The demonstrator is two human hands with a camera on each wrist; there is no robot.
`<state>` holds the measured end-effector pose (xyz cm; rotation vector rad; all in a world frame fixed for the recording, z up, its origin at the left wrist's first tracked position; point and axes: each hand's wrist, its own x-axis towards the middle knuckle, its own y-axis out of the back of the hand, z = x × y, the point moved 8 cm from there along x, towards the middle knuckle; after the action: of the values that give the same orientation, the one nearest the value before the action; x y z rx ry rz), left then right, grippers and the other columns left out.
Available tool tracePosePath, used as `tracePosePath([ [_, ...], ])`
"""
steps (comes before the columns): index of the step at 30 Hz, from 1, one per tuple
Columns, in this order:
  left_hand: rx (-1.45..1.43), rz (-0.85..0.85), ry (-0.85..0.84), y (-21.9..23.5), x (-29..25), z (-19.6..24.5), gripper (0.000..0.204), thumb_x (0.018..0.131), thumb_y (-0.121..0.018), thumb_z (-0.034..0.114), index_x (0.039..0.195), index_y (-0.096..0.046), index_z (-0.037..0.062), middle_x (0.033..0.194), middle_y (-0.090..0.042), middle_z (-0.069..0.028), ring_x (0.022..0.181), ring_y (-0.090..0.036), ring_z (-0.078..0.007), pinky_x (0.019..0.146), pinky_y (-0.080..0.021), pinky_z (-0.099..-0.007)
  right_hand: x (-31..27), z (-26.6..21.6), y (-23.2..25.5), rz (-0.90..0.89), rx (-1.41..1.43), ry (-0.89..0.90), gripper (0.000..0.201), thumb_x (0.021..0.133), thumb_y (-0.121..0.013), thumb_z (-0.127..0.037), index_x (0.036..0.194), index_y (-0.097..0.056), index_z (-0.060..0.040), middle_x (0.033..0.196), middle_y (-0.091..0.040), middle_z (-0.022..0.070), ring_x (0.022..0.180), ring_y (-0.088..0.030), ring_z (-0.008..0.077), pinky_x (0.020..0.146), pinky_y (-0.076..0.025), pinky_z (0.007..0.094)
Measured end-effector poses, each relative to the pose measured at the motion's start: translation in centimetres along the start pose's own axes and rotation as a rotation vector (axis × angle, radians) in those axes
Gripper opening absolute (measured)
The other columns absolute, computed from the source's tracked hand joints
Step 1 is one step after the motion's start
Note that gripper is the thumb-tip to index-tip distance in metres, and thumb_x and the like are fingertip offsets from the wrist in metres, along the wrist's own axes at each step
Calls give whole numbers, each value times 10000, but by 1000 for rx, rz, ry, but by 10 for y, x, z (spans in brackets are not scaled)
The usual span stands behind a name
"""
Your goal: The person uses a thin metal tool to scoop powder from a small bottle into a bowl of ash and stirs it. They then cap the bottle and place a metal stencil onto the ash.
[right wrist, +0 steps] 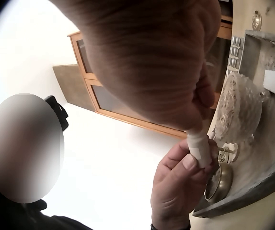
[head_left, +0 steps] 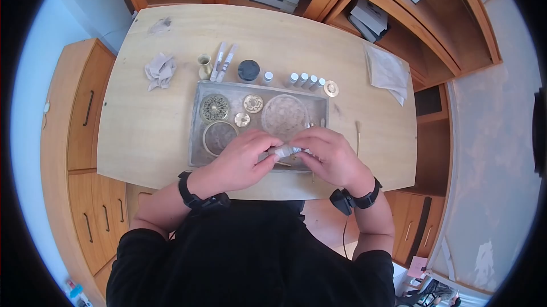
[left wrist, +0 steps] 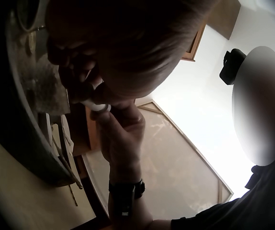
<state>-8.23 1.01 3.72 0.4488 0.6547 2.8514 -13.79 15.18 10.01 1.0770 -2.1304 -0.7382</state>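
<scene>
Over the front of a grey tray [head_left: 195, 116], both hands meet at a small white-labelled vial [head_left: 281, 151]. My left hand [head_left: 242, 157] pinches the vial between thumb and fingers, as the right wrist view shows on the vial's body [right wrist: 198, 152]. The fingers of my right hand [head_left: 334, 157] grip its other end, covering much of that end. In the tray sit a clear textured glass bowl [head_left: 285, 114], a brass bowl [head_left: 206, 146], an openwork brass piece [head_left: 215, 107], a patterned brass disc [head_left: 253, 103] and a smaller brass piece [head_left: 242, 119].
Behind the tray stand a brass vase [head_left: 204, 68], two slim tubes [head_left: 222, 63], a dark round jar [head_left: 248, 71], a single vial [head_left: 268, 78] and several more vials [head_left: 304, 80]. Crumpled cloth [head_left: 160, 72] lies left, folded cloth [head_left: 388, 73] right, near a thin brush [head_left: 358, 133].
</scene>
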Motion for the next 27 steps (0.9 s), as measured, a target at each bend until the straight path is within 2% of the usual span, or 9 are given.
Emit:
tracePosePath([
  [3,25,22,-34,0,0,3,263,907,-716,97,1151,-659,16,1016,-691,-165,961,-649,-376,858,-518,-481,1,4,0,-52,13,-84,242,852,-731,6,1092,-713,-18,948,-704,160,841,-696,371,752,-574,428],
  [9,92,72,-101,3,2,9,268,884,-729,86,1128,-660,0,1014,-692,-173,952,-652,-378,841,-527,-476,-3,18,-12,-39,34,-190,252,931,-709,-96,1177,-701,-42,886,-707,170,772,-689,359,696,-555,422],
  [15,74,80,-109,6,0,8,286,870,-733,64,1139,-653,8,1022,-681,-165,959,-654,-374,840,-529,-475,-6,13,-10,-33,196,-200,228,946,-731,-140,1152,-699,-48,896,-713,161,752,-686,350,671,-551,411],
  [24,60,80,-105,7,-2,11,301,863,-733,55,1151,-655,16,1022,-678,-164,952,-655,-374,836,-530,-471,-15,30,-17,-133,-58,-249,240,907,-786,-169,1091,-697,-44,861,-700,132,744,-690,325,664,-551,400],
  [27,60,94,-97,8,-2,8,295,862,-734,56,1144,-658,16,1016,-679,-162,947,-654,-374,833,-529,-472,-6,15,-6,25,117,-249,206,908,-784,-173,1031,-704,-29,823,-683,158,746,-675,361,670,-542,414],
])
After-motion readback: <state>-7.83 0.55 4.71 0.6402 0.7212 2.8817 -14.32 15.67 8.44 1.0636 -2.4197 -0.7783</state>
